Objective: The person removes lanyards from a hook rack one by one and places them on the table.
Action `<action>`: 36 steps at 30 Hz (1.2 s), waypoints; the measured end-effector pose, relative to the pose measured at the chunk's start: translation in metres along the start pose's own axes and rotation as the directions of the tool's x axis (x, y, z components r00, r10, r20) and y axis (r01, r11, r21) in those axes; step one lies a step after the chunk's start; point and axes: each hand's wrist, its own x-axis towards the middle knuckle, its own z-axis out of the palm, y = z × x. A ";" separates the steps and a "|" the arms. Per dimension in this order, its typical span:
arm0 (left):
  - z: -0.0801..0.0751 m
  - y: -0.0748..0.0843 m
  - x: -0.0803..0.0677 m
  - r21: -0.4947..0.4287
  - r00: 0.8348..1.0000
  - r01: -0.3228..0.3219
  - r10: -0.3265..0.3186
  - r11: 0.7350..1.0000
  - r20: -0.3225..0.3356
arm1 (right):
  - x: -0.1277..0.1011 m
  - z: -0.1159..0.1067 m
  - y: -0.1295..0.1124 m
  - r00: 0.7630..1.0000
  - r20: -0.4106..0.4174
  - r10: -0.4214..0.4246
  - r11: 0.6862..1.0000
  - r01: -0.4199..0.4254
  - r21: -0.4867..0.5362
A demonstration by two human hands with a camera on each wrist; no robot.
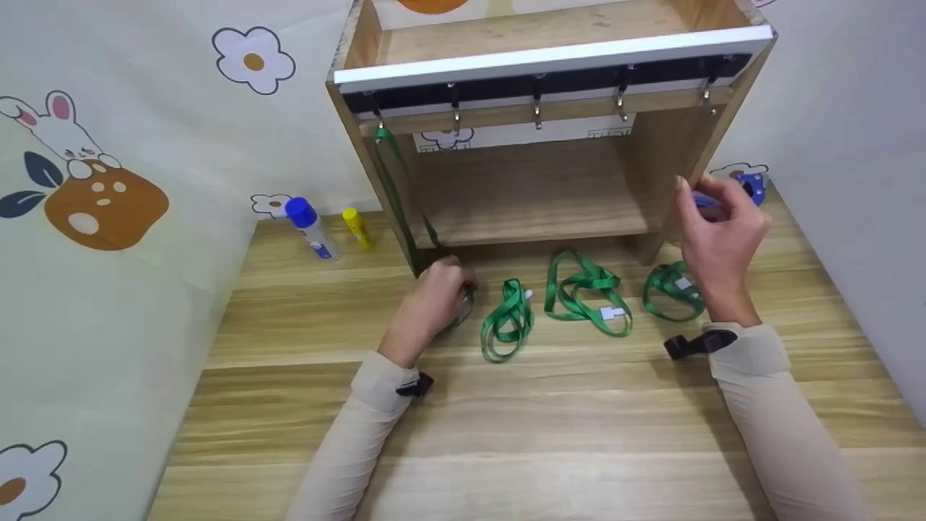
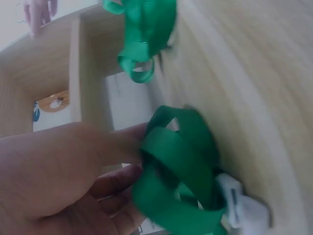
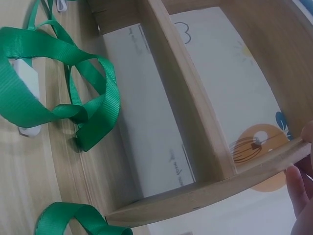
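My left hand (image 1: 432, 298) is low in front of the shelf's left side, its thumb and fingers pinching a coiled green lanyard (image 2: 178, 171) with a white clip (image 2: 234, 200). Most of that coil is hidden by the hand in the head view. Just behind it, another green lanyard (image 1: 391, 184) hangs from the leftmost hook (image 1: 377, 116) of the wooden shelf (image 1: 535, 195). At the shelf's right side, my right hand (image 1: 723, 235) grips the edge of the side panel (image 3: 210, 200) between thumb and fingers.
Three coiled lanyards lie on the table: one near the left hand (image 1: 508, 322), one in the middle (image 1: 589, 289), one by the right wrist (image 1: 673, 293). A blue-capped tube (image 1: 311, 228) and a yellow tube (image 1: 356, 228) stand left. A blue object (image 1: 752, 188) sits behind the right hand.
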 end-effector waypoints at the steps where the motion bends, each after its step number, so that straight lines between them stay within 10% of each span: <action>1: 0.001 -0.001 -0.001 0.010 1.000 -0.004 0.004 1.000 0.005 | 0.000 0.000 0.000 1.000 -0.001 0.001 1.000 -0.001 -0.003; 18: -0.012 0.004 -0.007 -0.002 1.000 0.003 -0.003 1.000 -0.004 | 0.000 0.001 -0.003 0.999 -0.013 -0.038 0.999 0.038 0.006; 24: -0.032 0.005 -0.006 -0.034 0.983 0.014 -0.020 0.999 -0.182 | 0.000 0.000 -0.003 1.000 0.006 -0.015 1.000 0.015 0.003; 28: -0.047 0.002 -0.005 -0.074 0.908 -0.002 -0.029 0.997 -0.418 | 0.000 0.000 -0.003 1.000 0.011 -0.014 1.000 0.014 0.008; 36: -0.063 -0.009 -0.008 -0.180 0.671 -0.034 -0.111 0.983 -0.733 | 0.002 -0.001 0.009 1.000 0.010 -0.019 0.999 0.020 -0.027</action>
